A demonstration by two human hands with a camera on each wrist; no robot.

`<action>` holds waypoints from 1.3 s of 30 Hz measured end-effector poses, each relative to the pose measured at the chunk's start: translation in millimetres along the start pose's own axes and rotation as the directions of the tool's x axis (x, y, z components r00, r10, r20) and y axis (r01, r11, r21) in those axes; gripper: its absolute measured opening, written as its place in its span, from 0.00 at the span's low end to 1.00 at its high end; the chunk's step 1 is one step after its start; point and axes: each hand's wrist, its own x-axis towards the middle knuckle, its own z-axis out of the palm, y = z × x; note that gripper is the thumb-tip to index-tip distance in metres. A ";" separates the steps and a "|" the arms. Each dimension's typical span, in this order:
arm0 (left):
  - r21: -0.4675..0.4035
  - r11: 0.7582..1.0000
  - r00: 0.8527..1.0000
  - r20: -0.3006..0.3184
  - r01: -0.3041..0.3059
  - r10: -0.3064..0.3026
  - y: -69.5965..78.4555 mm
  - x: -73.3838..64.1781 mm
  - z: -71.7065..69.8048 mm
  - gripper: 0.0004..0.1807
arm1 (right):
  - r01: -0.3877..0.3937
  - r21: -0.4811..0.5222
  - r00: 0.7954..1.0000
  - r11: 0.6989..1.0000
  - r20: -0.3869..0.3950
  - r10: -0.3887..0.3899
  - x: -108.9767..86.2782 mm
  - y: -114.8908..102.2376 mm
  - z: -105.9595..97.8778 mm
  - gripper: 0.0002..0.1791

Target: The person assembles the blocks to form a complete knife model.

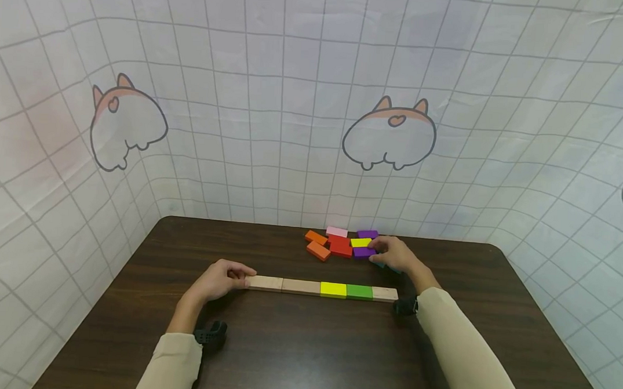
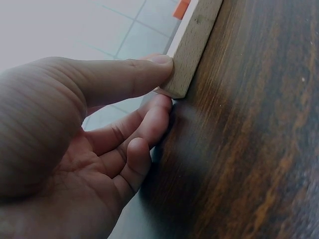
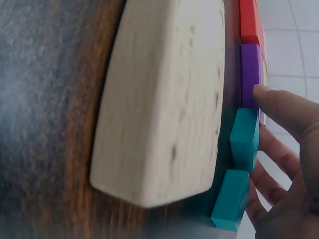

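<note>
Selecting seems the step in hand: beyond the block row point(image 1: 333, 290), the right hand point(image 1: 394, 254) touches a purple block point(image 1: 361, 253) (whether gripped, cannot tell), the left hand point(image 1: 220, 279) pinches the row's leftmost wooden block point(image 1: 264, 283), and lifting would call for a firm pinch.

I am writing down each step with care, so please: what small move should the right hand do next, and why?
Probably the right hand should close gently on the nearer purple block, because its thumb lies at that block's right end, while the left hand holds the leftmost wooden block.
</note>
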 end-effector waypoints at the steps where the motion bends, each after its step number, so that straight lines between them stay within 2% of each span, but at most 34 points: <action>1: 0.001 1.000 1.000 0.000 0.001 -0.001 0.2 0.0 0.0 0.12 | -0.002 -0.001 1.000 1.000 -0.005 0.002 0.4 -0.7 0.8 0.19; 10: 0.000 1.000 1.000 0.001 0.005 -0.005 1.2 0.5 -0.7 0.12 | -0.033 -0.011 0.999 0.999 -0.025 0.033 0.8 -4.9 3.6 0.16; 22: -0.001 1.000 1.000 0.002 0.002 -0.002 2.4 -0.2 -0.1 0.12 | -0.024 -0.050 0.999 0.998 0.045 0.026 0.0 -9.4 4.0 0.19; 26: -0.009 1.000 1.000 0.001 0.011 -0.011 2.3 -0.1 0.7 0.12 | 0.004 -0.096 0.999 0.995 0.050 0.001 -1.5 -11.1 4.1 0.18; 30: -0.007 1.000 1.000 0.002 0.004 -0.004 0.9 0.2 0.4 0.12 | 0.029 -0.130 1.000 0.991 0.014 -0.028 -5.3 -13.1 1.9 0.18; 39: 0.005 1.000 1.000 0.002 -0.008 0.008 0.7 0.2 0.6 0.12 | 0.112 -0.117 0.992 0.987 -0.039 -0.117 -23.6 -16.4 -10.5 0.21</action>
